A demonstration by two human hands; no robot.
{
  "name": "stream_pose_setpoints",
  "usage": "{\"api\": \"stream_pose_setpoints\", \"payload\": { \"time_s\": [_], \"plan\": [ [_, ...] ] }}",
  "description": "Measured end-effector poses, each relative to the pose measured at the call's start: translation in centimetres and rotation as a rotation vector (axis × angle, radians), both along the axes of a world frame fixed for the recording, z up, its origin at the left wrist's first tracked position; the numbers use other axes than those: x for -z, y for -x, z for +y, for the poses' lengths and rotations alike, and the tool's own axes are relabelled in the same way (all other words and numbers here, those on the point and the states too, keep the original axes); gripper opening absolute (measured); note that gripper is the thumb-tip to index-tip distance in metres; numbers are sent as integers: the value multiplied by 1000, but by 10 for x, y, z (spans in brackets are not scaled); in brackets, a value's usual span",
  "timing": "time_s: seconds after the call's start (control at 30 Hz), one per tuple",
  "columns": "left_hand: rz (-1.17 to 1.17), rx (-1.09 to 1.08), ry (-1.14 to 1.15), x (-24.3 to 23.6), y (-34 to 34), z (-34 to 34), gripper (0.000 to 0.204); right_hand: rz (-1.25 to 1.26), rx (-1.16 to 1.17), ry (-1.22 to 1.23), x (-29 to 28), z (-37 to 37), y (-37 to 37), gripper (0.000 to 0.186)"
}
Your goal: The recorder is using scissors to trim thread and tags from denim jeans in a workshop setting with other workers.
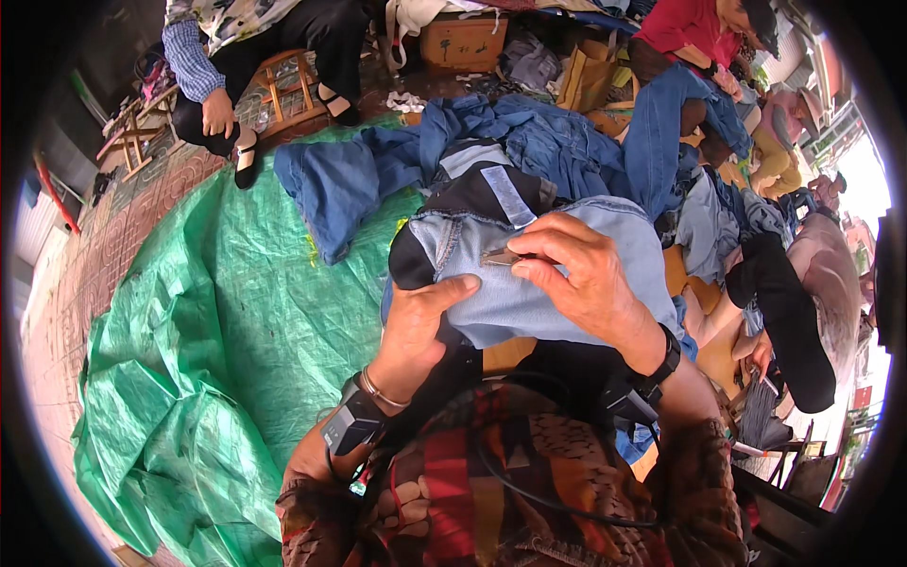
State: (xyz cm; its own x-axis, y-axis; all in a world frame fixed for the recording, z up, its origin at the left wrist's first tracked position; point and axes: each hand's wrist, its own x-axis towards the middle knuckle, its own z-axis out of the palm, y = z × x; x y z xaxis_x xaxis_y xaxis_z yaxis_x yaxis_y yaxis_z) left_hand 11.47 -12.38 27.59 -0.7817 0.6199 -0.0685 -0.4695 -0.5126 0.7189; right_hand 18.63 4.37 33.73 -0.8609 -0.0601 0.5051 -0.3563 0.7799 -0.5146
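Note:
A pair of light-blue jeans [515, 307] with black fabric at its far edge and left corner is spread over my lap. My left hand [416, 321] grips the left side of this denim, its thumb lying on top and its other fingers hidden beneath. Between the thumb and index finger of my right hand [586, 274] is a small metal tool [498, 256], its tip pointing left, against the denim by a seam. Its exact kind is too small to make out. A pale blue strip [508, 196] lies across the black fabric just beyond.
Dark blue jeans [350, 180] are heaped beyond my hands and to the right. A crumpled green tarp [208, 331] covers the ground at left. One person sits by a wooden stool [288, 90]; another in red [685, 38] handles denim at far right. A cardboard box [461, 42] stands behind.

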Motion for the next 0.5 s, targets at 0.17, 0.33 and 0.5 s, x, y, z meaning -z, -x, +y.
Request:
{"api": "stream_pose_setpoints", "payload": {
  "time_s": [0.17,0.33,0.5],
  "plan": [
    [-18,-1,17,3,1,0,52,-46,16,103,1,-1,-2,17],
    [-96,63,20,3,2,-2,53,-142,0,210,-4,4,-7,20],
    [-105,39,71,4,2,-2,51,-55,-23,54,-2,2,-7,20]
  ]
}}
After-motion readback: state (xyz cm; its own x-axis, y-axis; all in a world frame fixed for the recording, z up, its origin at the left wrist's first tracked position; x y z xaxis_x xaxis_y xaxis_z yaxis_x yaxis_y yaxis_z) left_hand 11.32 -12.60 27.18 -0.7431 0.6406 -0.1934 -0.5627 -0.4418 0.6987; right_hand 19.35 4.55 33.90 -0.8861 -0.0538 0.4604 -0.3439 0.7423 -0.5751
